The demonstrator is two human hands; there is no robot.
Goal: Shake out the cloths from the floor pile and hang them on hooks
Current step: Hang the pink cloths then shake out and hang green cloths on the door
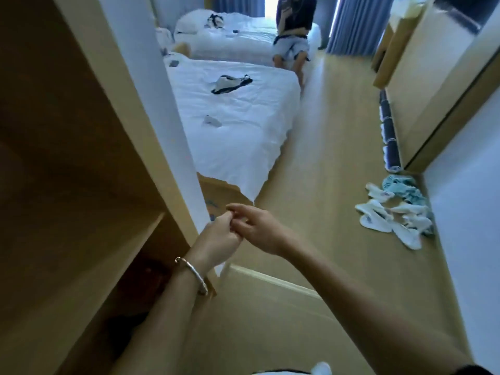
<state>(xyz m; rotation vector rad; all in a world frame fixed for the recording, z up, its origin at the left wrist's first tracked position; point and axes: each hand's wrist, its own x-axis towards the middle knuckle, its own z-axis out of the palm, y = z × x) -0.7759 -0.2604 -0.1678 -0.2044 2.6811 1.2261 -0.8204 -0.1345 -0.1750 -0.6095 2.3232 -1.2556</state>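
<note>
Left hand (219,234) curled against right hand (261,231), its fingers loose; anything pinched between, cannot tell; probably freeing up for cloth pile (392,212) waiting far right

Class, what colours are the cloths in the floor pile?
Mostly white, some teal; the floor pile shows best in the head view.

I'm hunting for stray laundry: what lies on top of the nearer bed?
On the nearer bed lie a black-and-white garment, a small grey piece and a second grey piece farther back. The white panel hides the bed's left edge.
</note>
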